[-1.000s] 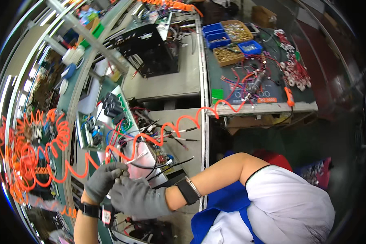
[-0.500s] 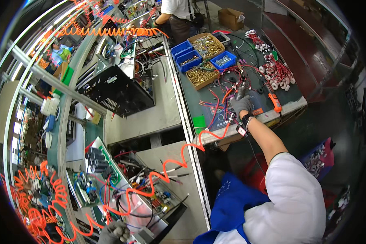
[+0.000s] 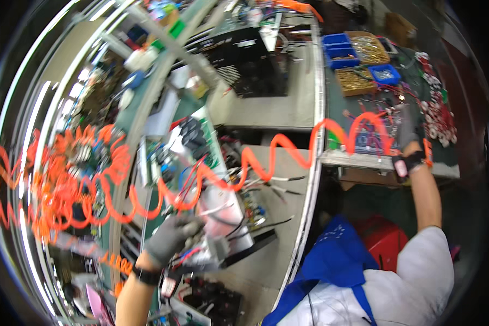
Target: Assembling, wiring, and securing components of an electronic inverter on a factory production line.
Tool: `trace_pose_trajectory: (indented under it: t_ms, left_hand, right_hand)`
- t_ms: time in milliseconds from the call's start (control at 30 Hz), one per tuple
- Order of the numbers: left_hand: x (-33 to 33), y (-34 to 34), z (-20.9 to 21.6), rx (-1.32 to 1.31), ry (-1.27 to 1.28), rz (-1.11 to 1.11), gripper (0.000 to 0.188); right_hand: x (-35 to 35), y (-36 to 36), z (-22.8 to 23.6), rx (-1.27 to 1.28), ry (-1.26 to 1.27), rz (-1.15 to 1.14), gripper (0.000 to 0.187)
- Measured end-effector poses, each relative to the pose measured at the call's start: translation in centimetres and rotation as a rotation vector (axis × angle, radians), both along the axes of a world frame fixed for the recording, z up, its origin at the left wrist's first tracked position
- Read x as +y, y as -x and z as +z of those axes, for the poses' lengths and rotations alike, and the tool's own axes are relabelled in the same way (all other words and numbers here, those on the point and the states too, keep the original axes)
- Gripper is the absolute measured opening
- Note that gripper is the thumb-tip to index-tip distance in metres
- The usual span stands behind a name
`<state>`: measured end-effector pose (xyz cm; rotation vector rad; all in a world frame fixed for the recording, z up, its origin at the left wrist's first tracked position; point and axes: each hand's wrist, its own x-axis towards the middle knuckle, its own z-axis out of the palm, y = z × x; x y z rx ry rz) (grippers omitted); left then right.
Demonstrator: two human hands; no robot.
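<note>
My left hand (image 3: 171, 240), in a grey glove, is over the lower edge of an open chassis with a circuit board (image 3: 214, 149) and loose wires. Its fingers are curled; whatever they may hold is hidden. My right hand (image 3: 407, 129), also gloved, is at the green side bench, closed round a dark air screwdriver that its fingers and blur mostly cover. An orange coiled air hose (image 3: 280, 144) stretches from the left side across the chassis to this hand. Red and blue wires (image 3: 368, 136) lie beside it on the bench.
Blue bins (image 3: 339, 54) and an open box of brass-coloured parts (image 3: 355, 81) stand on the side bench. Bundles of red-and-white leads (image 3: 439, 122) lie to their right. A black metal case (image 3: 247, 62) sits farther up the line. Hose coils (image 3: 81, 179) hang at left.
My view has swung left, so the scene has shifted right and blurred. My left hand has come up from the lower edge, over the chassis. My right hand stays at the side bench.
</note>
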<state>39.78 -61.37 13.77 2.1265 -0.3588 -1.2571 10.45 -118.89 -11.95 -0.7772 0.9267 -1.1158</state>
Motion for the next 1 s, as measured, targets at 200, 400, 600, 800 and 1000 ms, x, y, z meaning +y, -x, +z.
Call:
trace_pose_trajectory:
  t_ms: [200, 400, 600, 800, 1000]
  left_hand:
    - [1.3, -1.3, -2.3, 0.237, 0.377, 0.045, 0.025]
    - [2.0, -1.8, -3.3, 0.335, 0.487, 0.118, 0.026]
    - [1.6, -2.2, -3.4, 0.310, 0.445, 0.041, 0.035]
    - [1.6, -2.4, -3.5, 0.235, 0.439, -0.041, 0.040]
    - [1.4, -2.2, -3.4, 0.214, 0.440, -0.055, 0.038]
  right_hand:
    - [9.6, 1.7, 16.0, -0.725, -0.377, 0.472, 0.035]
    - [24.1, 1.9, 19.3, -0.236, 0.241, 0.559, 0.046]
    - [36.0, 2.1, 19.2, 0.116, 0.113, 1.420, 0.050]
    - [39.8, 0.5, 19.5, 0.187, 0.036, 1.609, 0.055]
    - [40.4, -0.4, 19.3, 0.290, 0.049, 1.671, 0.062]
